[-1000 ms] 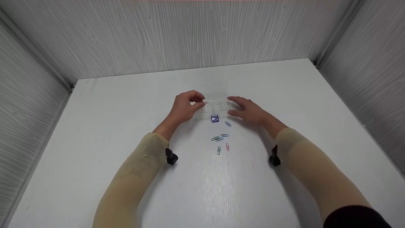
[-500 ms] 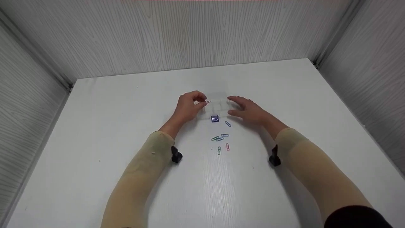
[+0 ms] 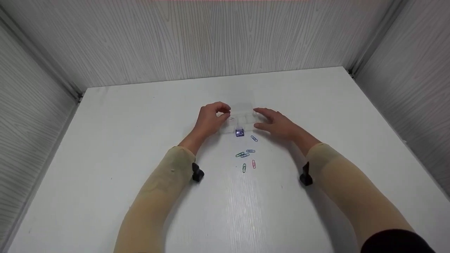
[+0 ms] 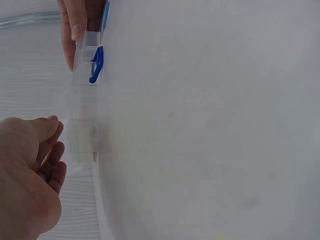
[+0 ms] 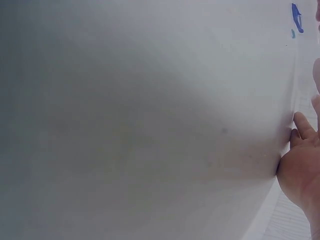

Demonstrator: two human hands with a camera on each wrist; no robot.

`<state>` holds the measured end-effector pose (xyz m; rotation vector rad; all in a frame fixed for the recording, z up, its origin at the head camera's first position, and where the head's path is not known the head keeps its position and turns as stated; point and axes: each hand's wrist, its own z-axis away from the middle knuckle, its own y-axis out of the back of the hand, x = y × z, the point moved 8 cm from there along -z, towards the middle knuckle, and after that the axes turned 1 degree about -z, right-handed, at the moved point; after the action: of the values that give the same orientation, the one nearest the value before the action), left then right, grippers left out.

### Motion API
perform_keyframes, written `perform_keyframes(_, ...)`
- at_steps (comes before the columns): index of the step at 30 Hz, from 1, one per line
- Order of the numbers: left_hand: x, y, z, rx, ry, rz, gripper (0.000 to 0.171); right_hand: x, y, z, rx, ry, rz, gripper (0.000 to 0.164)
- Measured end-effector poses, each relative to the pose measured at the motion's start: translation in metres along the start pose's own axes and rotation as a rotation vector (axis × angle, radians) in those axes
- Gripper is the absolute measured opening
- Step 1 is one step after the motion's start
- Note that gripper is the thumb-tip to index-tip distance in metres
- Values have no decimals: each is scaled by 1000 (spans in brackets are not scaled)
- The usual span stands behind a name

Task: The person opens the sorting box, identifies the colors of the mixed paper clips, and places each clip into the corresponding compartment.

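A clear plastic compartment box (image 3: 250, 119) stands on the table with its lid raised at the back and a blue latch (image 3: 239, 132) at its front. My left hand (image 3: 210, 118) is over the box's left end, thumb and index fingertips close together with nothing visible between them. Just below those fingertips, a small paper clip (image 3: 231, 118) shows in the left compartment. My right hand (image 3: 279, 124) holds the box's right end, thumb at the front corner and fingers toward the back. In the left wrist view the latch (image 4: 97, 65) hangs down at the box's front.
Several paper clips lie on the white table (image 3: 225, 211) in front of the box: a blue clip (image 3: 254, 138) near the latch, another blue clip (image 3: 250, 151), a green clip (image 3: 244, 168) and a red clip (image 3: 254, 164). A grey wood-grain panel (image 3: 218, 38) rises behind the table.
My left hand moved slightly right over the box, and the paper clip pinched in its fingertips was let go into the left compartment. My right hand stayed at the box's right end.
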<state>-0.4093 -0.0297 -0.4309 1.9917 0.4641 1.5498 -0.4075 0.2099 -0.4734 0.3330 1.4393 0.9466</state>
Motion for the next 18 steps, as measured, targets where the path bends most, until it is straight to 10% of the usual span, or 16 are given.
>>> perform_keyframes(18,43,6,42,-66,-104,108,21,2,4,2,-7,-59,7,70)
